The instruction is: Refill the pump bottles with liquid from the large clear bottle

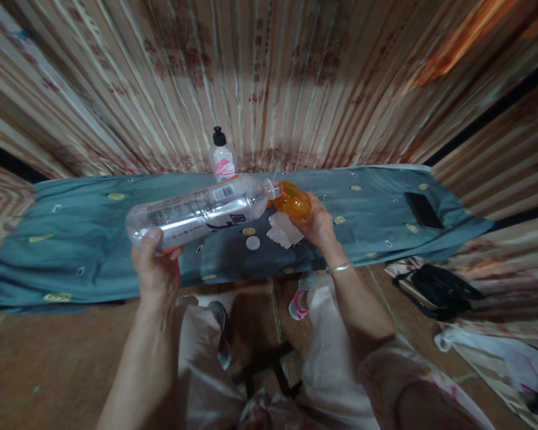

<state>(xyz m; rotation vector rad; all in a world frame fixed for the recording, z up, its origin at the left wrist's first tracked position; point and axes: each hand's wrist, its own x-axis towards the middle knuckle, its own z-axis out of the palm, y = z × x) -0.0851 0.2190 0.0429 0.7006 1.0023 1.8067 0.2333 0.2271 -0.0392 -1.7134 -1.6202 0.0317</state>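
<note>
My left hand point(156, 263) is closed around the base of a large clear plastic bottle point(197, 212) with a printed label. The bottle lies almost level in the air, its uncapped neck to the right. A translucent orange cup point(291, 200) is gripped from the right by my right hand point(317, 224). The bottle's mouth meets the cup's left side; whether it reaches inside I cannot tell. Below them, a crumpled white tissue-like piece point(284, 232) and a round white disc, perhaps a cap point(253, 243), rest on the cloth.
A smaller bottle with a black top point(224, 158) stands behind the large one. Teal patterned cloth point(98, 239) covers the narrow table, and a dark phone point(424, 210) lies at its right. Curtains point(246, 77) hang behind. A black bag point(442, 289) is on the floor.
</note>
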